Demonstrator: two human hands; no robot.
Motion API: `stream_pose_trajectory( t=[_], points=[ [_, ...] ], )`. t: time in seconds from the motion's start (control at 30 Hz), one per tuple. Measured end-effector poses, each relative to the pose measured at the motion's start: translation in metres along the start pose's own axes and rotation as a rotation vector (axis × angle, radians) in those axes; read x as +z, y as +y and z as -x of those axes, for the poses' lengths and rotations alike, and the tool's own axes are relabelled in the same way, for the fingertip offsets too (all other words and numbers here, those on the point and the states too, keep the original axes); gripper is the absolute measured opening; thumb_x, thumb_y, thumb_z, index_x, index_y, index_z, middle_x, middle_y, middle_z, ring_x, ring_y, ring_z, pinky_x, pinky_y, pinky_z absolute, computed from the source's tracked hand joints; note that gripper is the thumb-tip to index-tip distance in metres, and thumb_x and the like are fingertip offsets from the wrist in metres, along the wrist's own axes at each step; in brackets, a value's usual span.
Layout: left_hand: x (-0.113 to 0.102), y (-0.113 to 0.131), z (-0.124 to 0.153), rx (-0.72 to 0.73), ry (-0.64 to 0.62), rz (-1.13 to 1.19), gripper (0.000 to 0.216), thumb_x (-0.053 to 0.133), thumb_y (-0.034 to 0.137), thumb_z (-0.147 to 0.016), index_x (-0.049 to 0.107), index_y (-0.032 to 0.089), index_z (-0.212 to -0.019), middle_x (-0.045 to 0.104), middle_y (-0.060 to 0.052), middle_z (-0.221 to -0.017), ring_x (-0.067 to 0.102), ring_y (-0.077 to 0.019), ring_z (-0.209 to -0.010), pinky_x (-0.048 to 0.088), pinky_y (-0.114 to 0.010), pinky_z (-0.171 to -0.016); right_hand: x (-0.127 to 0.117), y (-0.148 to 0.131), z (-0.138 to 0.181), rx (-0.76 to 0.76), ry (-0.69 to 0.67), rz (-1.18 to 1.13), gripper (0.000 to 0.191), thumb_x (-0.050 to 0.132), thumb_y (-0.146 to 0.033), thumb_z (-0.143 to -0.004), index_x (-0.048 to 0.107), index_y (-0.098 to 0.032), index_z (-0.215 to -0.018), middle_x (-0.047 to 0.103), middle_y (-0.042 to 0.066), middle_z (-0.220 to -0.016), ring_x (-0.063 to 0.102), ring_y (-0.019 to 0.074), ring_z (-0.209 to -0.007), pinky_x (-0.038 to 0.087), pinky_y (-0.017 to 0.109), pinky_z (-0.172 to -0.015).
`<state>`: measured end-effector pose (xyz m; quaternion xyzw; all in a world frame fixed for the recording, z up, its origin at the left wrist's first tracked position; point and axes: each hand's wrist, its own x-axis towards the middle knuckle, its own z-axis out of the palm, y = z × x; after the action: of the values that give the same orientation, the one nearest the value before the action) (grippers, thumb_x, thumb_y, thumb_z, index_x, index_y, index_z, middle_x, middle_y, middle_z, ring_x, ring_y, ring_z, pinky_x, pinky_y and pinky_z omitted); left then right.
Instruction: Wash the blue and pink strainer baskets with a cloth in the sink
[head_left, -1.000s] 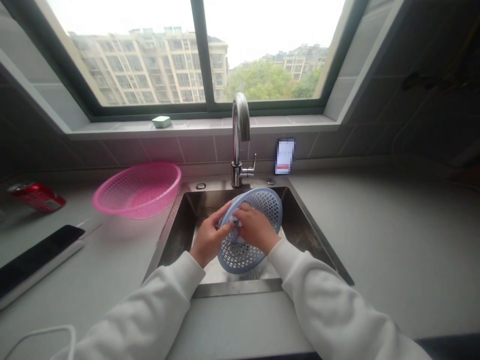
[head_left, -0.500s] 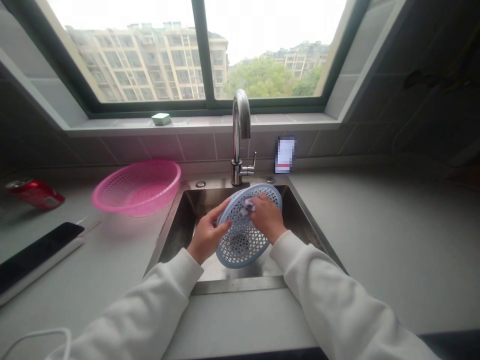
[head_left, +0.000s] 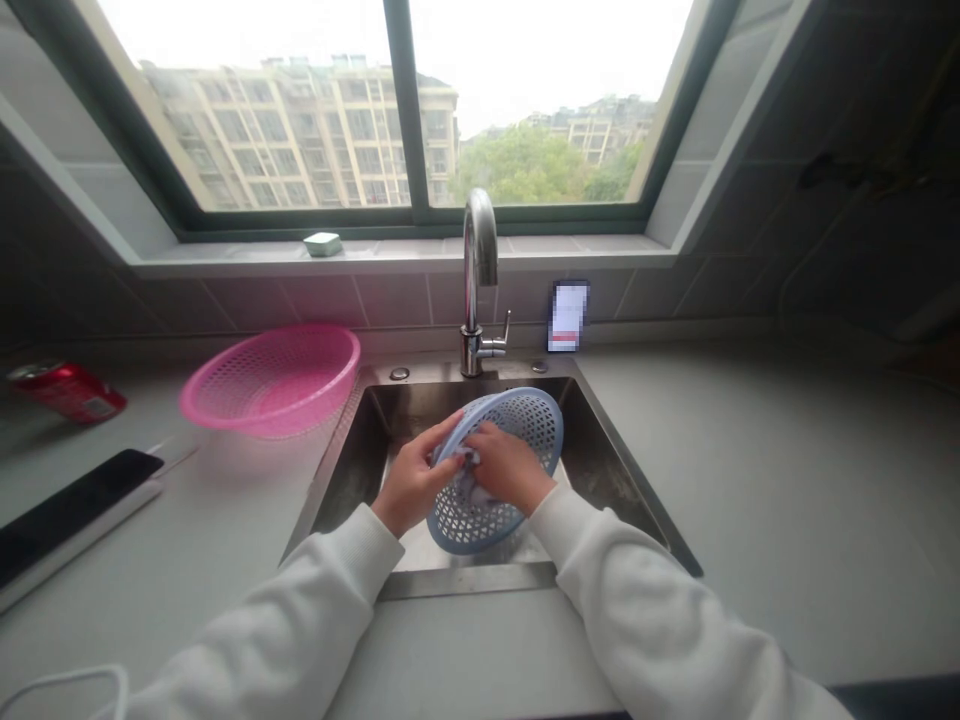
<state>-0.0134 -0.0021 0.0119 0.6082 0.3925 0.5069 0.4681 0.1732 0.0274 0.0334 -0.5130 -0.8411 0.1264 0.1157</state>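
A light blue plastic colander (head_left: 536, 425) is tilted over the sink (head_left: 607, 480), its hollow side toward me. My left hand (head_left: 412, 475) grips its left rim, thumb on the inside and fingers behind. Inside the colander, my right hand (head_left: 510, 465) is closed on a crumpled whitish cloth (head_left: 480, 492), which presses against the inner wall close to my left thumb. Part of the cloth is hidden under the right fingers. Behind the colander rises a chrome faucet (head_left: 478, 270), and no water shows at its spout.
On the left counter are a pink plastic basket (head_left: 274, 380), a red can (head_left: 67, 392) lying on its side, and a black-topped flat device (head_left: 82, 520). A phone (head_left: 568, 316) leans on the tiles right of the faucet. A small pale green box (head_left: 322, 244) sits on the windowsill.
My right hand has moved left and down inside the colander with the cloth, toward my left thumb. The colander sits slightly lower in view, and my left hand keeps its hold.
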Motion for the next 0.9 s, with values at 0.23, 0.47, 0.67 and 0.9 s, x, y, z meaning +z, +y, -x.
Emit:
stream_pose_trajectory(
  t=[0.23,0.47,0.67,0.9],
  points=[
    [0.002,-0.001,-0.002,-0.004,0.010,-0.006,0.062,0.080,0.036,-0.083,0.066,0.021,-0.142,0.068,-0.011,-0.144,0.060,-0.0396,-0.136,0.041,-0.053,-0.121,0.003,0.003,-0.003,-0.047,0.150,-0.034,0.036,0.057,-0.015,-0.090,0.070,-0.022,-0.123,0.065,0.012,-0.134,0.063,0.0263,-0.119,0.052,0.037,-0.098],
    [0.001,0.000,-0.003,-0.025,0.024,0.031,0.067,0.081,0.040,-0.082,0.064,0.021,-0.144,0.068,-0.011,-0.143,0.058,-0.0410,-0.137,0.043,-0.053,-0.119,0.002,0.010,-0.005,0.207,0.095,0.077,0.029,0.055,-0.014,-0.090,0.073,-0.016,-0.113,0.067,0.017,-0.122,0.069,0.0299,-0.106,0.055,0.041,-0.088],
    [0.002,-0.002,-0.003,-0.028,-0.001,0.012,0.062,0.078,0.039,-0.084,0.067,0.021,-0.141,0.067,-0.011,-0.145,0.058,-0.0397,-0.137,0.040,-0.052,-0.121,0.007,0.002,-0.003,-0.152,0.079,-0.098,0.033,0.062,-0.016,-0.086,0.072,-0.023,-0.116,0.067,0.010,-0.131,0.066,0.0266,-0.114,0.053,0.038,-0.098],
    [0.003,0.000,-0.006,-0.085,0.019,0.117,0.068,0.083,0.044,-0.080,0.066,0.020,-0.142,0.070,-0.011,-0.140,0.062,-0.0404,-0.131,0.047,-0.051,-0.114,0.005,0.028,-0.009,0.164,0.503,-0.214,0.041,0.057,-0.009,-0.082,0.072,-0.018,-0.119,0.065,0.016,-0.121,0.065,0.0303,-0.108,0.052,0.047,-0.103]
  ],
)
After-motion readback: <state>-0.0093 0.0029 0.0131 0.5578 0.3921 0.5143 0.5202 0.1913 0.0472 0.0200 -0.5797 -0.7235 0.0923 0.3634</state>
